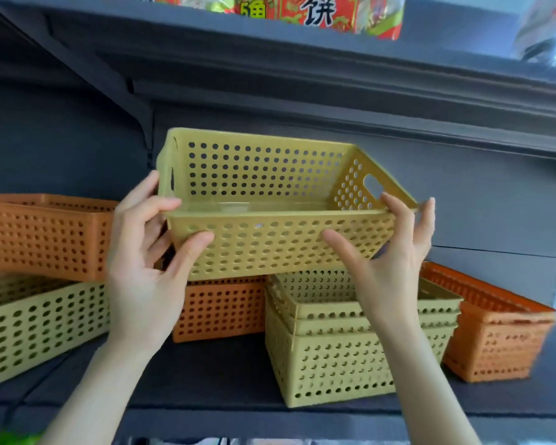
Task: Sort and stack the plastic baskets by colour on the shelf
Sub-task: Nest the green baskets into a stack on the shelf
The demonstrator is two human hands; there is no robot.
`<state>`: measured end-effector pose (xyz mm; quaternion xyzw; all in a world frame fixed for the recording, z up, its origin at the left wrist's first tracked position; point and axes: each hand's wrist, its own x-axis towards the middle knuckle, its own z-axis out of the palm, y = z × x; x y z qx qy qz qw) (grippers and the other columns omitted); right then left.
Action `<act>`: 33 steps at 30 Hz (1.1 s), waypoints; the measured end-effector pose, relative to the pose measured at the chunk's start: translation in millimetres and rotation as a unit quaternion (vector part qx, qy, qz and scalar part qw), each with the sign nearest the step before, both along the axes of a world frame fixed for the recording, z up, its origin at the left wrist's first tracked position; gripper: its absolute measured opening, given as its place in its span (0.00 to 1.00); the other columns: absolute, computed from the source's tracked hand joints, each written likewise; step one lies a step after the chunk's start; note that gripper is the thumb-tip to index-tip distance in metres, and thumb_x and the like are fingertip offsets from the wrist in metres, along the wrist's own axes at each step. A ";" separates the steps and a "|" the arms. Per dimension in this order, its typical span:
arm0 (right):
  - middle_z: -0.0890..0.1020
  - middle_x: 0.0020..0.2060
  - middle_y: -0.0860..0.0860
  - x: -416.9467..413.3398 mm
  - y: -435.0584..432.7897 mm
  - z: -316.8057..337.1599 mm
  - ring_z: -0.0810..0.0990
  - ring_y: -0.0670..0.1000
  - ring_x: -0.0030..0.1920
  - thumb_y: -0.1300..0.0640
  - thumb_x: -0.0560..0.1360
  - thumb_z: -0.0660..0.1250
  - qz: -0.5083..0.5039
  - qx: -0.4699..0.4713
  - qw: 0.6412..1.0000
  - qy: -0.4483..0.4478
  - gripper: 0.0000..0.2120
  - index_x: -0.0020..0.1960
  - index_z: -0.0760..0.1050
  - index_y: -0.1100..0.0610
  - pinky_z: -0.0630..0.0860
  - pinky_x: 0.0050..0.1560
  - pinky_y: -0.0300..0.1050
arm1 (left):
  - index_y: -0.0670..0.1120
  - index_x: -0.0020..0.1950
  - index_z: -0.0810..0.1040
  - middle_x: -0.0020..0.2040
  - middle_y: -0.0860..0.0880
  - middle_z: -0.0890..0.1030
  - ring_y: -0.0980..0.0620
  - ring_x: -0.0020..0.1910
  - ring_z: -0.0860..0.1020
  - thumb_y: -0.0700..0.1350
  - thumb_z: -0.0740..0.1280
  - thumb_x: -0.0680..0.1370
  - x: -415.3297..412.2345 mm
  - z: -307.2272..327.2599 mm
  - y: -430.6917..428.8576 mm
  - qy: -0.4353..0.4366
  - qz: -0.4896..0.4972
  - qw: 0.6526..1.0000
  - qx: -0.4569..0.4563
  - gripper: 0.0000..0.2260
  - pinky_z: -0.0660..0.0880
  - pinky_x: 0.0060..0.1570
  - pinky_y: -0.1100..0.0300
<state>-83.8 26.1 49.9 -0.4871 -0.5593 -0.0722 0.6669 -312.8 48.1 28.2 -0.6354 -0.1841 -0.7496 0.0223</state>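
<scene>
I hold a yellow perforated basket in the air over the dark shelf, tilted so its inside faces me. My left hand grips its left front corner and my right hand grips its right front corner. Right below it stands a stack of nested yellow baskets. An orange basket sits under the held one, partly hidden. A stack of orange baskets stands at the right. At the left an orange basket rests on a yellow basket.
The upper shelf board hangs close above the held basket, with red snack packages on it. The shelf's dark back wall is behind the baskets. A bracket slants down at the left.
</scene>
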 end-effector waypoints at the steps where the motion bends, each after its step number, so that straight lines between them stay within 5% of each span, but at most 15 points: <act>1: 0.46 0.77 0.51 17.7 -7.8 0.4 0.47 0.43 0.74 0.42 0.63 0.74 0.017 -0.012 1.000 0.010 0.40 0.69 0.60 0.44 0.53 0.73 0.51 | 0.61 0.57 0.70 0.72 0.48 0.66 0.48 0.66 0.72 0.45 0.71 0.71 16.6 -2.5 -7.6 -0.005 -0.009 1.000 -0.006 0.19 0.75 0.57 0.45; 6: 0.65 0.68 0.48 100.0 -31.8 -3.6 0.68 0.51 0.67 0.40 0.60 0.77 0.053 -0.028 0.997 0.043 0.47 0.71 0.57 0.45 0.67 0.68 0.58 | 0.52 0.60 0.71 0.71 0.48 0.65 0.47 0.67 0.71 0.39 0.71 0.72 94.7 -12.4 -30.4 -0.012 -0.037 0.998 -0.051 0.19 0.73 0.61 0.48; 14: 0.66 0.65 0.50 158.1 -35.7 -10.2 0.69 0.51 0.64 0.49 0.64 0.77 0.052 -0.048 0.996 0.054 0.39 0.68 0.60 0.51 0.66 0.68 0.55 | 0.56 0.66 0.64 0.58 0.58 0.75 0.56 0.57 0.77 0.45 0.67 0.76 151.7 -11.1 -33.8 0.035 -0.017 0.994 -0.103 0.22 0.74 0.60 0.49; 20: 0.65 0.66 0.53 167.7 -25.8 -13.2 0.65 0.46 0.60 0.52 0.67 0.76 0.056 -0.057 0.995 0.057 0.36 0.68 0.60 0.53 0.64 0.64 0.44 | 0.55 0.66 0.63 0.52 0.55 0.76 0.51 0.53 0.78 0.44 0.67 0.76 154.6 -9.0 -18.3 0.058 -0.004 0.991 -0.122 0.21 0.76 0.57 0.51; 26: 0.66 0.62 0.54 169.5 -10.1 -38.2 0.72 0.54 0.55 0.43 0.66 0.74 0.016 -0.144 0.989 0.015 0.35 0.66 0.62 0.51 0.71 0.55 0.49 | 0.58 0.67 0.62 0.54 0.53 0.78 0.55 0.53 0.79 0.53 0.64 0.76 146.9 -47.5 -5.7 0.064 0.023 0.976 -0.208 0.21 0.76 0.55 0.50; 30: 0.59 0.68 0.60 164.1 1.1 -63.5 0.57 0.62 0.69 0.35 0.66 0.68 -0.047 -0.172 0.983 -0.045 0.33 0.63 0.67 0.53 0.56 0.71 0.59 | 0.53 0.67 0.65 0.61 0.51 0.73 0.54 0.62 0.70 0.61 0.61 0.76 148.7 -73.7 0.4 0.050 0.070 0.965 -0.246 0.23 0.68 0.64 0.49; 33: 0.53 0.75 0.56 160.3 4.4 -70.2 0.43 0.59 0.75 0.36 0.69 0.67 -0.041 -0.132 0.983 -0.121 0.27 0.61 0.71 0.52 0.45 0.73 0.60 | 0.43 0.64 0.68 0.70 0.41 0.62 0.44 0.71 0.61 0.61 0.60 0.75 153.4 -76.7 7.3 0.056 0.192 0.964 -0.176 0.27 0.61 0.69 0.46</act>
